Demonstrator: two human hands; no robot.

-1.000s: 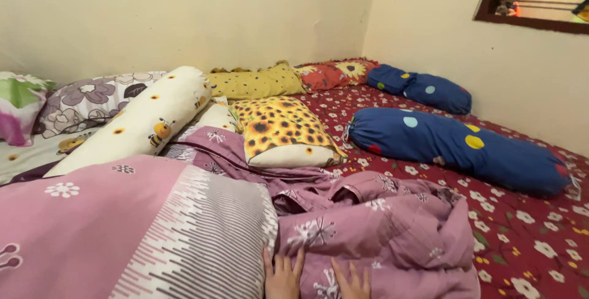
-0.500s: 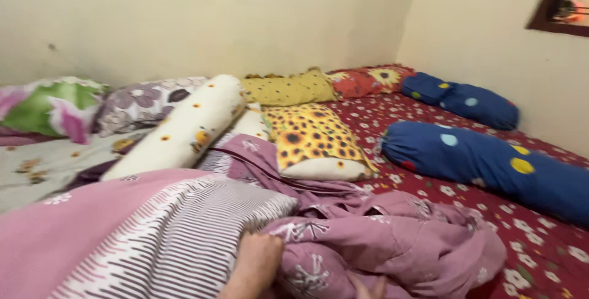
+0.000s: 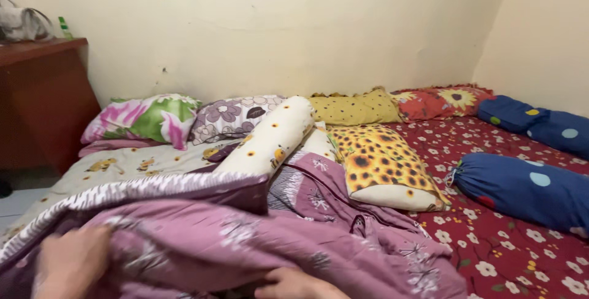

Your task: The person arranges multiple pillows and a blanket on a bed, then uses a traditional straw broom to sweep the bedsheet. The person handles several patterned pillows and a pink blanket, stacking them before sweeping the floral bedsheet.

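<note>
Bedroom with cream walls; low mattress [image 3: 527,256] under a dark red flowered sheet filled most of the floor, seen from its foot.

Nearest: a mauve flowered blanket [image 3: 276,244] lay bunched across the foot of the bed, its striped pink-and-white edge [image 3: 141,190] turned up along the far side of the heap. Left hand [image 3: 72,263] was on the blanket's left part, blurred, fingers seemingly curled into the cloth; can't tell for sure if it was clamped shut. Right hand [image 3: 293,285] sat low at the bottom edge, partly cut off, fingers resting on a fold; grip unclear too. Both hands were at the near edge, so the blanket spread away from them toward the pillows, its long run going left to right across the bed. The left hand was nearer the striped edge, the right nearer the loose crumpled end toward the red sheet.

Just beyond: a cream bolster [image 3: 270,139] with bee prints angled away, and a sunflower pillow [image 3: 383,167] touching the blanket's far folds. A blue dotted bolster [image 3: 521,191] lay at right, apart from the blanket.

Farther: a row of pillows against the wall, green-pink [image 3: 144,118], purple-flowered [image 3: 236,115], yellow [image 3: 356,107], red sunflower [image 3: 442,99], plus a second blue bolster [image 3: 540,124]. A wooden cabinet [image 3: 43,99] stood in the left corner.
</note>
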